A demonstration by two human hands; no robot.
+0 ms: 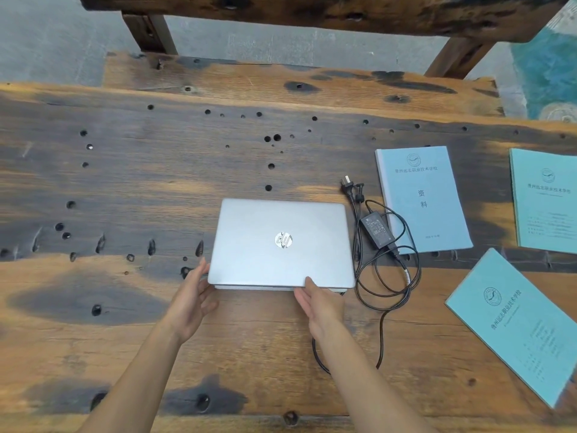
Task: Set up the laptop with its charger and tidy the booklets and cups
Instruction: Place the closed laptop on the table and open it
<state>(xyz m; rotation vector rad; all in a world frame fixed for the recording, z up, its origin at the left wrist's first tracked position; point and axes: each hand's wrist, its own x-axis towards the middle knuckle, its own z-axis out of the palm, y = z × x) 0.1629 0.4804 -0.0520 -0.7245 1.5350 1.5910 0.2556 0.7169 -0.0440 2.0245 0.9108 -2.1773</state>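
Silver laptop (281, 243) lying shut on the wooden desk (125, 182), right ahead of both hands. Left hand (192, 303) is cupping the near-left corner, fingers loosely spread, not clamped. Right hand (321, 304) is lying flat and open at the near edge, thumb on the lid. Black charger (376, 228) with tangled cable sitting just right of the right hand. Three blue booklets (423, 198) lying further right, apart from each other.
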